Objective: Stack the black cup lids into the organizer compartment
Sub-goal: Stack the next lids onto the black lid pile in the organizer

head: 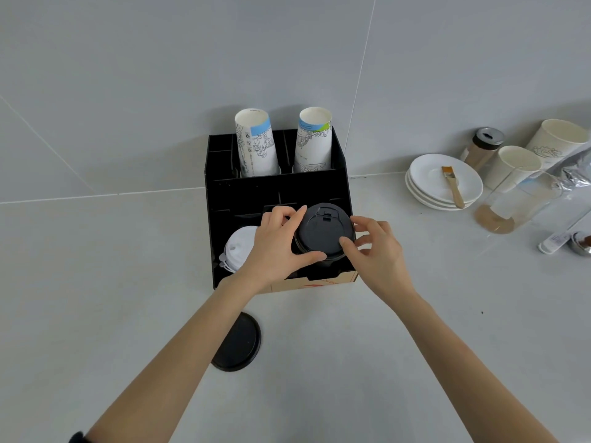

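Over the organizer's front right compartment: we hold the stack of black lids (323, 233), both hands wrapped round its rim so it goes down level.
Left hand: our left hand (275, 247) is curled on the stack's left side, thumb along the near edge and fingertips at the far edge, gripping it.
Right hand: our right hand (374, 247) pinches the right side of the rim, thumb near us and fingers behind, also gripping.
Why two hands: we judge that a loose stack of nested lids tips or fans out easily, so opposed grips keep it square to the opening.
Where the lids are: the stack sits in or just above the front right slot of the black organizer (217, 199); how deep it has settled we cannot tell, since our fingers hide its base.
Spare lid: one more black lid (238, 342) lies flat on the counter (351, 362), near us and partly under our left forearm, well apart from the stack. It seems not yet put away.
Neighbouring slot: white lids (238, 247) fill the front left compartment, just beside our left hand, so black belongs on the right.
Back row: two paper cups (256, 145) stand in the rear slots, clear of our work.
Off to the right: plates (444, 180) with a brush (452, 187) lying on them, out of reach of this step.
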Demonstrator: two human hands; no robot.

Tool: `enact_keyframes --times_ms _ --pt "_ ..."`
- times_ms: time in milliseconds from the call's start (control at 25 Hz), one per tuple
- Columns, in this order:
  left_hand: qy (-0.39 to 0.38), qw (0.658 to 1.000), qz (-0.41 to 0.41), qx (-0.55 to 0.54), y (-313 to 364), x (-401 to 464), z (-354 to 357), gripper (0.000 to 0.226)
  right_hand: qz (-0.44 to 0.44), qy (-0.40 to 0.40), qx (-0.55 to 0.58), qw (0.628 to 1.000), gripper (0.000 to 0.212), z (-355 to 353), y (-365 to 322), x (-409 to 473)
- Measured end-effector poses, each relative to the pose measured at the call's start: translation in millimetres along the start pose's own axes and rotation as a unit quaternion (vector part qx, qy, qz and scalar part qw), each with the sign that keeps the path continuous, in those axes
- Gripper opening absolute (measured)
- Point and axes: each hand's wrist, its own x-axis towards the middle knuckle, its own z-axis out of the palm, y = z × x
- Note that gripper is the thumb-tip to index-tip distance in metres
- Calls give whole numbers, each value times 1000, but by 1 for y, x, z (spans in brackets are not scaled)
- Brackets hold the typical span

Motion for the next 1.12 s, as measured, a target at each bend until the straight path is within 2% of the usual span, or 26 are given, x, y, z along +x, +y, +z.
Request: enact_keyframes --times_ms 200,400,720,1120 --pt "-47 999 14 -24 -4 20 -6 74 14 -5 9 1000 39 5 6 10" --pt "-55 998 23 -28 -6 33 -3 68 22 -4 14 1000 41 11 15 14" --pt "-69 997 21 -24 -12 45 9 69 27 -4 -32 999 47 22 25 22" --pt "-93 995 22 5 -17 48 12 69 19 -13 -33 999 59 27 32 21"
